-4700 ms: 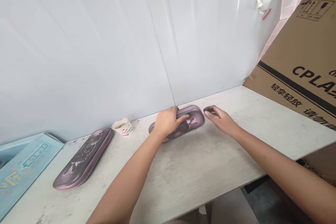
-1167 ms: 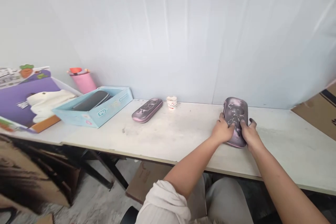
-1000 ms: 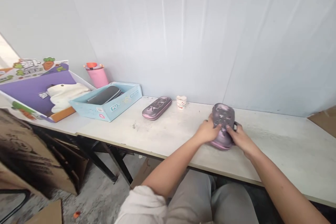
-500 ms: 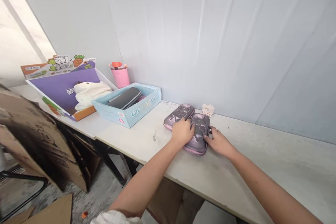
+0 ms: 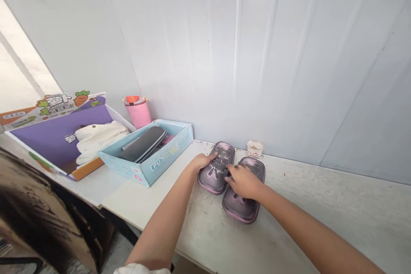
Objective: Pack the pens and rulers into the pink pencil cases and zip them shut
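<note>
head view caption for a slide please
Left hand on a purple case, right hand on a second case beside it

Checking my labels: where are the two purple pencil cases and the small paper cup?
Left purple hard-shell pencil case (image 5: pixel 220 163), head view, on its embossed lid.
Right purple hard-shell pencil case (image 5: pixel 240 208), head view, on its lid's near end.
Small white paper cup (image 5: pixel 254 151), head view, on its outer wall.
</note>
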A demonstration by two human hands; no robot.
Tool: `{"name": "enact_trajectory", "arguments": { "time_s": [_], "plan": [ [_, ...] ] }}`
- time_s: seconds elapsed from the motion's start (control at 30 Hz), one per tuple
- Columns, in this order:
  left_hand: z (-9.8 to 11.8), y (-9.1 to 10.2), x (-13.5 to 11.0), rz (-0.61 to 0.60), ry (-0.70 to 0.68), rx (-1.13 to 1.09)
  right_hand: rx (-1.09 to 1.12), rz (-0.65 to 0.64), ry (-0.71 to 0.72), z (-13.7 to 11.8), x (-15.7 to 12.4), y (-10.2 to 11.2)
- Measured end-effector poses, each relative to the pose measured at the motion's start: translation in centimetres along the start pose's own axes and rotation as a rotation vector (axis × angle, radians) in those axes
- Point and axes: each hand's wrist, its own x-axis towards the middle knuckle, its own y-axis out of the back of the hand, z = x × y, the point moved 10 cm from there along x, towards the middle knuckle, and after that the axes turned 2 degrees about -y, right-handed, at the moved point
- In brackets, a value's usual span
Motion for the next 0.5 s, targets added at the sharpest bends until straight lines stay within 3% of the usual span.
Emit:
{"name": "enact_trajectory", "arguments": {
  "time_s": [0.07,0.13,0.23,0.3,0.33,0.4,0.5],
  "plan": [
    [0.2,-0.3,-0.7,-0.072,0.026,-0.018,0.059,0.008,0.012,0.8,-0.4,1.5],
    [1.9,-0.2,-1.6,-0.123,-0.025,-0.076,0.110,0.108,0.021,2.0,-0.8,4.7],
    [6.8,0.4,-3.8,-0.171,-0.190,-0.107,0.205,0.375,0.052,4.0,-2.3,12.1],
    [10.7,-0.9,-6.1,-0.326,-0.285,-0.033,0.235,0.566,0.108,5.1,-4.5,17.4],
    [12.5,-2.0,-7.5,-0.416,-0.325,0.031,0.256,0.581,0.151,5.4,-5.5,19.3],
    [16.2,-4.1,-10.2,-0.510,-0.443,0.206,0.319,0.380,0.229,5.6,-7.2,20.7],
    [19.7,-8.7,-13.4,-0.618,-0.493,0.391,0.311,-0.093,0.247,6.1,-11.3,18.8]
  ]
}}
